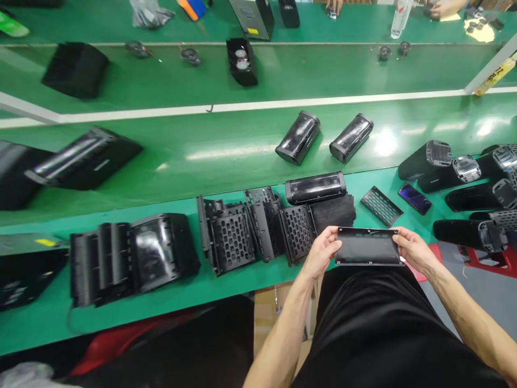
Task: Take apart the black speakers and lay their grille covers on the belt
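Between my two hands is a black rectangular panel (368, 248), with small clips or tabs along its long edges. My left hand (324, 249) grips its left end between thumb and fingers. At the opposite end, my right hand (414, 249) is closed on the right edge. The panel hangs above my lap, at the front edge of the green bench. Just beyond it lie a flat dark piece (333, 212) and a black speaker (315, 188). A perforated grille panel (381, 206) rests behind my right hand.
Stacked grille panels (233, 237) stand left of my hands. A phone (415, 198) lies at the right, near several upright speaker housings (468, 234). Two speakers (299, 137) sit on the green conveyor surface (226, 156). Farther left stands a large speaker housing (161, 250). Another person's hand (444, 8) shows across the bench.
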`<state>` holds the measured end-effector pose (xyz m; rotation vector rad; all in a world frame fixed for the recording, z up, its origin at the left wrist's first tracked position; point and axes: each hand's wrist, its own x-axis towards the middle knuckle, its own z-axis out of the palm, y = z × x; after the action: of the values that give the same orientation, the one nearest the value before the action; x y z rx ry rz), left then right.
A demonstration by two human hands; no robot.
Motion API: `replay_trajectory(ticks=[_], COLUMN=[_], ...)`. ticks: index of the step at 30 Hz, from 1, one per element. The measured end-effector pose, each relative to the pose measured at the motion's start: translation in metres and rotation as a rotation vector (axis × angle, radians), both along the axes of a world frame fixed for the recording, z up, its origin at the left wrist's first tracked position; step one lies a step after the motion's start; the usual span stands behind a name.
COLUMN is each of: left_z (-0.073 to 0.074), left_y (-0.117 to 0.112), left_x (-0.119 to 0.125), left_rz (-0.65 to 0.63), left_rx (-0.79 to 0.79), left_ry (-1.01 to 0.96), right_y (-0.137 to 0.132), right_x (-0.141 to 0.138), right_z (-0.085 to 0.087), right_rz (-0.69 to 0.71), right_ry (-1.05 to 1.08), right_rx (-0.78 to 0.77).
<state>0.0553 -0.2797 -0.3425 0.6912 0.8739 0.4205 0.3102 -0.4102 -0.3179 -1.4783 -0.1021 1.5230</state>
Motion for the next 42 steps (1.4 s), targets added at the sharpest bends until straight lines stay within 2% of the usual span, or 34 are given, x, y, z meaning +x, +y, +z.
replay_trajectory(ticks=[9,15,20,28,42], left_z=[0.004,0.003,-0.003,-0.012,-0.009], left_y=[-0.001,-0.001,0.003,0.007,0.013], left_x=[0.008,0.009,0.003,-0.001,-0.001], left_rz=[0.046,0.054,0.021,0.022,0.044], left_rx=[0.008,0.001,0.065,0.189,0.191], left_ry=[0.046,-0.015,-0.052,-0.052,-0.049], right_y=[0.011,0.019,0.026,0.028,0.040], right_x=[0.019,0.023,0.026,0.035,0.037], right_z=[-0.010,-0.008,-0.005,-0.011,-0.007], right_rz=[0.057,0.033,0.039,0.086,0.091], right_ry=[0.027,0.057,0.033,-0.155,-0.120], right_rx=[-0.007,0.058,0.089,0.137,0.115])
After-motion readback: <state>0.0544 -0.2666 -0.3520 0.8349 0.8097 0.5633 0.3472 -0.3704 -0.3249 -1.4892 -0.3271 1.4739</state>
